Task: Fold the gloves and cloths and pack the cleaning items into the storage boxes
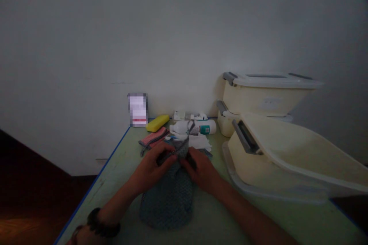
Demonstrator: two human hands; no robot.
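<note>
A grey-blue woven pouch (169, 199) lies on the pale green table (120, 172) in front of me. My left hand (152, 170) grips its upper left edge, fingers curled round the opening. My right hand (201, 170) pinches the upper right edge of the same pouch. A thin grey strap (188, 132) rises from the pouch's mouth between the two hands. Just beyond the hands lie a pink pouch (152, 139), a white bottle (195, 127) on its side and some white paper (201, 141).
A yellow case (157, 123) and a small card (137, 109) stand by the white wall. Stacked cream plastic bins with lids (264, 99) fill the right side, one tilted bin (287, 153) near my right arm. The table's blue left edge (94, 183) drops to a dark floor.
</note>
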